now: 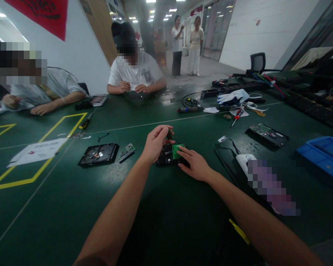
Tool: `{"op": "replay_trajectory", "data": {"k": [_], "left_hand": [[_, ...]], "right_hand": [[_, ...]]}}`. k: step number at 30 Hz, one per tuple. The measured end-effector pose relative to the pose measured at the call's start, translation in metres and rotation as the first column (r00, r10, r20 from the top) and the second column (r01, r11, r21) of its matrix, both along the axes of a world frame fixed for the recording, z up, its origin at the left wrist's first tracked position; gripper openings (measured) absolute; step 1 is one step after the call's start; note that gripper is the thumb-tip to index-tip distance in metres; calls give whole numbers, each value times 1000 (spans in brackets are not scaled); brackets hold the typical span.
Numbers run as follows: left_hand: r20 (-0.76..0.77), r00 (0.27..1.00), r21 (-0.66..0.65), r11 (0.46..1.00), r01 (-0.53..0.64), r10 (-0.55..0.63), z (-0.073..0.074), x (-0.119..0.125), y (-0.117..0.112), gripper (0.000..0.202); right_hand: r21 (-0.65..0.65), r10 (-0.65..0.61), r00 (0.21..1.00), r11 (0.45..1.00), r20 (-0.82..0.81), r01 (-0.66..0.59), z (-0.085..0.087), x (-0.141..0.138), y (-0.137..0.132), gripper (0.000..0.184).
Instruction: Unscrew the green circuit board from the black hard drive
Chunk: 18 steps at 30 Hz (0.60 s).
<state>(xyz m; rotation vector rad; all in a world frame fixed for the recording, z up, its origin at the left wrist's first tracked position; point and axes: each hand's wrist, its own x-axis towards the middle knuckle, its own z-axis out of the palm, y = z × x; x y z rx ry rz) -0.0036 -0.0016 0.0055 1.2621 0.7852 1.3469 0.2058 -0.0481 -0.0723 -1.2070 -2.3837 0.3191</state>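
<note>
In the head view, the only one I have, the black drive (163,159) lies on the green table (144,221), straight ahead, with a green circuit board (177,149) showing on its upper face. My left hand (157,142) is curled closed around a small dark-handled tool (169,133) above the drive's far edge; I cannot tell from here whether the tip is seated on anything. My right hand (195,164) is loosely spread, palm down, gripping nothing, its fingers on the board and the drive's right end.

To do this well, I'd stand the tool square to the surface and press straight down before any twist, since a tilted tip would probably slip and score the board. I'd brace the drive with the right hand by its casing, leaning little on the circuitry and well out of the tip's path. The table looks smooth, so the drive may well swivel under torque. An opened casing (98,154) and a loose board (127,150) lie to the left, apart from the drive, so I'd mind the left elbow.
</note>
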Motion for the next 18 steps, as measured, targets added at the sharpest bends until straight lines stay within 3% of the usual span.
{"op": "replay_trajectory", "data": {"k": [12,18], "left_hand": [[-150,982,11,994,-112,112,-4,2,0,39],[-153,986,61,996,-58,66,-2,-1,0,30]], "right_hand": [[-3,4,1000,1000,27,-4,1,0,0,54],[-1,0,1000,1000,24,0,-1,0,1,53]]}}
